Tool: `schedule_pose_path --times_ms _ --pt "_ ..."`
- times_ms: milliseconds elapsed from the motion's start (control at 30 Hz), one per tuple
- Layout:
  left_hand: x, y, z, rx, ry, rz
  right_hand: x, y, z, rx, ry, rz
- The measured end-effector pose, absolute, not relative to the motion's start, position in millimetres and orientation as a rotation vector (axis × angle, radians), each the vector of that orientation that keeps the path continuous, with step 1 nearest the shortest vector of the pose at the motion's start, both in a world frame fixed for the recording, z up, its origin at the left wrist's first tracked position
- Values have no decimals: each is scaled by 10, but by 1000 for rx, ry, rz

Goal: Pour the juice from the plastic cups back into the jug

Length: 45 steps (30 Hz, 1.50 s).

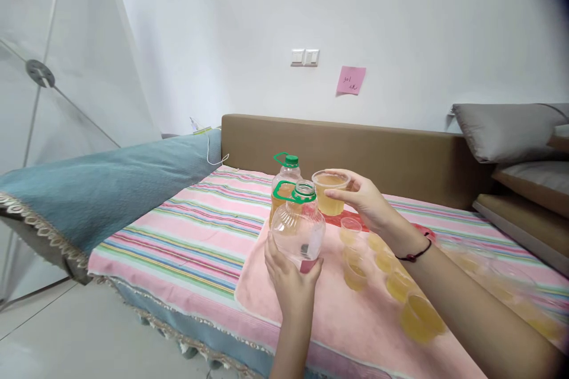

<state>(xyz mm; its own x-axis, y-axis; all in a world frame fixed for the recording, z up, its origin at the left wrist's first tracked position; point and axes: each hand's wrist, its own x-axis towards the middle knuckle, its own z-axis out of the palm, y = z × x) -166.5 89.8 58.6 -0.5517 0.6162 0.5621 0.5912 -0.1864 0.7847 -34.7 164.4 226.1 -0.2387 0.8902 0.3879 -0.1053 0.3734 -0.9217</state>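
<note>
My left hand (291, 278) is wrapped round the lower part of a clear plastic bottle (296, 228), uncapped, with a green ring handle at its neck. My right hand (367, 198) grips a clear plastic cup (330, 192) of pale yellow liquid, upright and close to the right of the bottle's mouth. Just behind stands a second bottle (281, 204) with a green cap and amber liquid in it. Under my right forearm, several smaller cups of yellow liquid, one of them a near cup (422, 317), rest in rows on a pink cloth (342, 325).
A striped cover (186, 243) lies over the couch seat, with a brown backrest (338, 142) behind. Grey cushions (511, 130) are stacked at the right. More containers (498, 278), blurred, stand beyond my right forearm. A blue-covered armrest (115, 183) borders the left.
</note>
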Motion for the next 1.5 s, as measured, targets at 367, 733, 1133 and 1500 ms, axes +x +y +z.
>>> schedule_pose_path --times_ms 367,733,1133,1500 --pt "-1674 899 571 1477 1996 1870 -334 1603 2422 -857 -1609 1077" --pt "-1655 894 573 1440 1997 1896 -315 1607 2512 -889 -1725 1048" --pt "-1652 898 573 1439 1971 1940 -323 1608 2619 -965 -1754 1037" --pt "-1648 899 574 1412 1968 1936 -309 1629 2678 -1018 -1817 970"
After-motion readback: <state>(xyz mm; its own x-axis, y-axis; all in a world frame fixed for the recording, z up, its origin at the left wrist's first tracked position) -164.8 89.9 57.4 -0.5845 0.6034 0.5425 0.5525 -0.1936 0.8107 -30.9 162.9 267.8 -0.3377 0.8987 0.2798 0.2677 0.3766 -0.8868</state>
